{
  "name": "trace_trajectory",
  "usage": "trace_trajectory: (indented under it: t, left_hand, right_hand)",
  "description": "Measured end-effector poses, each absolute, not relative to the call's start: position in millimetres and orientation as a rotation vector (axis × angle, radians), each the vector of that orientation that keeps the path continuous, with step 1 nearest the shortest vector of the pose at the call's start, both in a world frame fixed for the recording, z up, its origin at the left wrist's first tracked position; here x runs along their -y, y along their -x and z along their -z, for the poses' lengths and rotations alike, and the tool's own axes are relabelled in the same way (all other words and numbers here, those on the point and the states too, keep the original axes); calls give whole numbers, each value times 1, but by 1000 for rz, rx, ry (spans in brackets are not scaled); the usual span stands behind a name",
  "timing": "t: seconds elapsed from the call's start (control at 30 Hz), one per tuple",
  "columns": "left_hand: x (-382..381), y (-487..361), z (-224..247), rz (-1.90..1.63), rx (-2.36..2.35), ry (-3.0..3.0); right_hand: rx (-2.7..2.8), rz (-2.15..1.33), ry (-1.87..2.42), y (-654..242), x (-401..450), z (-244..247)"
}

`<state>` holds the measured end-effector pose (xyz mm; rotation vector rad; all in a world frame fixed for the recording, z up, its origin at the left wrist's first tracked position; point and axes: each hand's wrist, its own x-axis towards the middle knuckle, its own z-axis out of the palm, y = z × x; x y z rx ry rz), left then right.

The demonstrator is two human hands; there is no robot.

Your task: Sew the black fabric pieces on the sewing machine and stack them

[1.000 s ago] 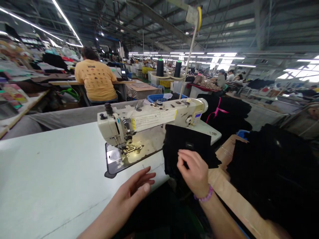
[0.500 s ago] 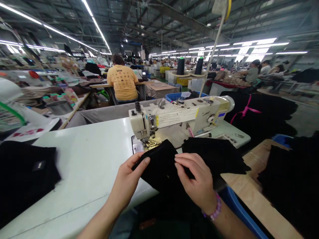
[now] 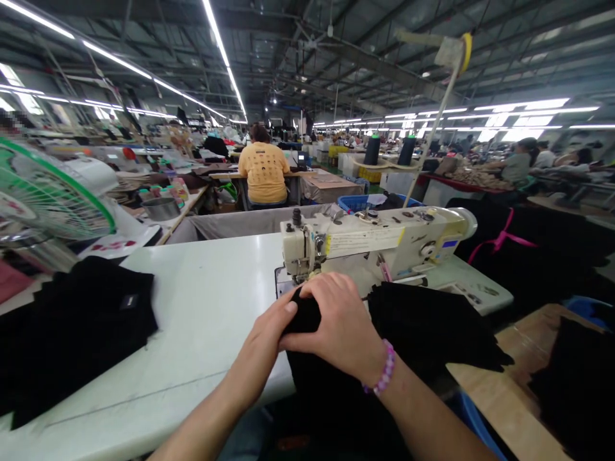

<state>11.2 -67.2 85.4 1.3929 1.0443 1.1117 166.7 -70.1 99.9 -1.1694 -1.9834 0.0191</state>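
Observation:
A piece of black fabric (image 3: 307, 315) is held between both hands, just in front of the needle end of a white sewing machine (image 3: 365, 240). My left hand (image 3: 266, 330) grips its left edge, thumb on top. My right hand (image 3: 339, 323), with a beaded bracelet at the wrist, is curled over the fabric from the right, fingers near my left thumb. The fabric hangs down toward my lap. The needle area is partly hidden behind my right hand.
Black fabric pieces (image 3: 432, 320) lie right of my right hand, and another black stack (image 3: 91, 320) on the white table (image 3: 202, 288) at left. A green fan (image 3: 57, 192) stands far left. A person in yellow (image 3: 264, 169) sits ahead.
My right hand has moved left across the fabric, closer to my left hand. The view has shifted left and up, bringing the fan into sight.

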Motion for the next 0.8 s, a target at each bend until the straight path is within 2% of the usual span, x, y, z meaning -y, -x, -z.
trace_trajectory:
  t: [0.2,0.3,0.5,0.8]
  left_hand:
    - [66,-2,-70,-1053,-824,-1481]
    - [68,-2,-75,-1030,-844,-1549]
    - [68,-14,-90,-1156,-1015,-1618]
    - [67,-24,-80,-1309,-1020,-1616]
  right_hand:
    - [1737,-518,1326,-166,72,-94]
    - [1632,-732,1208,-171,70,-90]
    - [1562,-824,1025,-178,70,-90]
    - [1445,-966,1011,-176,74,-84]
